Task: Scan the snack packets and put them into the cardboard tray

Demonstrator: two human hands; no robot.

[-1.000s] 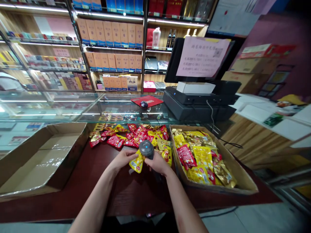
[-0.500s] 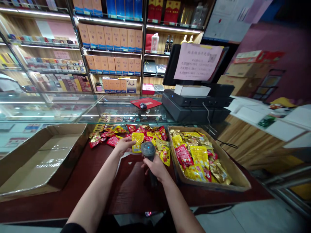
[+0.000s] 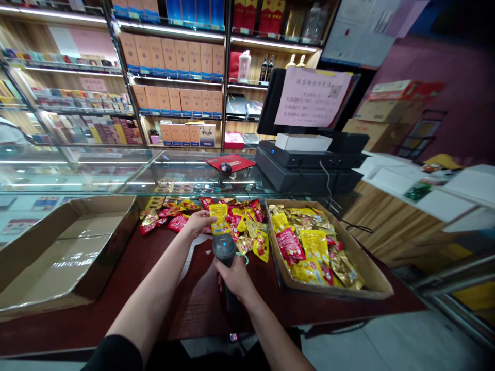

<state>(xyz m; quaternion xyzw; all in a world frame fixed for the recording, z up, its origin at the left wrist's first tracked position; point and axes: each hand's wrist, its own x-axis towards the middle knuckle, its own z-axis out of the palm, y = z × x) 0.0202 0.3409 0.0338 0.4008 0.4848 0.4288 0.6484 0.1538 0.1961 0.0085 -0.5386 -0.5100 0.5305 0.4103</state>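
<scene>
My left hand (image 3: pixel 199 223) pinches the edge of a yellow snack packet (image 3: pixel 219 218), holding it upright in front of the pile. Wrapped round the handle of a dark barcode scanner (image 3: pixel 224 248), my right hand (image 3: pixel 235 278) is closed just below and right of that packet. A small blue light shows on the scanner's top. Behind both hands lies a loose pile of red, yellow and gold snack packets (image 3: pixel 234 220). To the right, a shallow cardboard box (image 3: pixel 377 286) holds several more such packets.
A second cardboard box (image 3: pixel 87 281) stands on the dark red table (image 3: pixel 154 309) at the left. Behind the table, a glass counter (image 3: pixel 185 172) carries a mouse (image 3: pixel 226 167) on a red mat and a monitor (image 3: pixel 266 103) with a paper notice. A cable (image 3: pixel 356 226) hangs at the right.
The scanner in my right hand has moved slightly left and down toward me. The yellow packet stays in my left hand, raised a little. The whole view has shifted slightly.
</scene>
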